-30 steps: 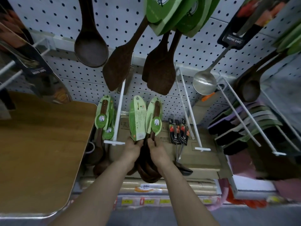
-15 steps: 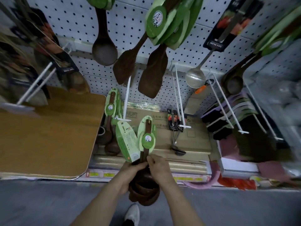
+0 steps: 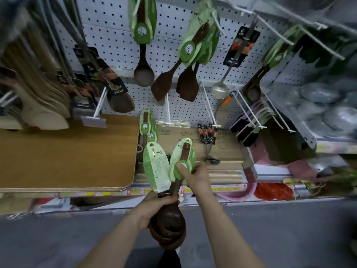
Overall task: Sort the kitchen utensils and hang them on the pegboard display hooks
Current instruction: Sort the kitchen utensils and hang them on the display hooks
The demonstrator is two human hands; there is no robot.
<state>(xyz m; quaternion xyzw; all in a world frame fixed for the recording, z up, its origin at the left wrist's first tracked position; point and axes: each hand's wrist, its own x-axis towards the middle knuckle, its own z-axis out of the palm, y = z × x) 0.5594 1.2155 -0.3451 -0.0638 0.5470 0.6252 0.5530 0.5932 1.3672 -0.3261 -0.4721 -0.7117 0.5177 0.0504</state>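
Observation:
My left hand [image 3: 154, 207] grips a bundle of dark wooden ladles [image 3: 169, 227] by their handles, bowls down, green card sleeves up. One sleeve [image 3: 156, 167] shows its printed back. My right hand [image 3: 195, 176] pinches the green sleeve of the front ladle [image 3: 183, 157], thumb on its round label. Above, on the white pegboard [image 3: 112, 41], hang a wooden ladle [image 3: 144, 60], wooden spatulas [image 3: 173, 80] and a steel ladle [image 3: 220, 89]. An empty white hook [image 3: 168, 107] juts out above the bundle.
A wooden board [image 3: 63, 153] lies on the shelf at left. More green-sleeved spoons [image 3: 147, 126] hang low by it. Cardboard boxes [image 3: 193, 144] sit behind. Long white hooks [image 3: 245, 111] stick out at right, and packaged utensils [image 3: 90, 78] hang at left. Grey floor lies below.
The bundle has come away from the shelf and toward me, lower in view. My right hand slid up from the handles to the front ladle's green sleeve. The camera tilted up, showing more pegboard.

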